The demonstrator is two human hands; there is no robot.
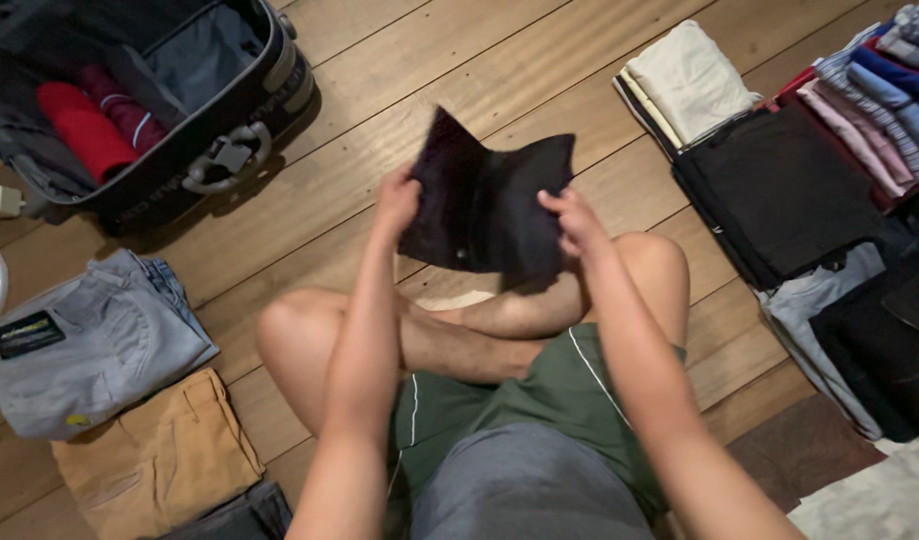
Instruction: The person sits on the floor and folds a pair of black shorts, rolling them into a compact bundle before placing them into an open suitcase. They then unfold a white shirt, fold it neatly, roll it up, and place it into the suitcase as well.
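Observation:
I sit cross-legged on a wooden floor. Both hands hold up a black garment point(485, 205) in front of me, above my knees. My left hand point(395, 200) grips its left edge. My right hand point(572, 220) pinches its right edge. The cloth is partly folded, with two corners sticking up. An open dark suitcase point(230, 150) lies at the far left, with red rolled clothes point(85, 125) inside.
Folded light grey jeans point(90, 340) and tan shorts point(160, 455) lie to my left. On my right are stacks of folded clothes: a cream pile point(690, 80), black garments point(780, 190), striped and pink shirts point(880, 110). A white plug point(0, 200) sits beside the suitcase.

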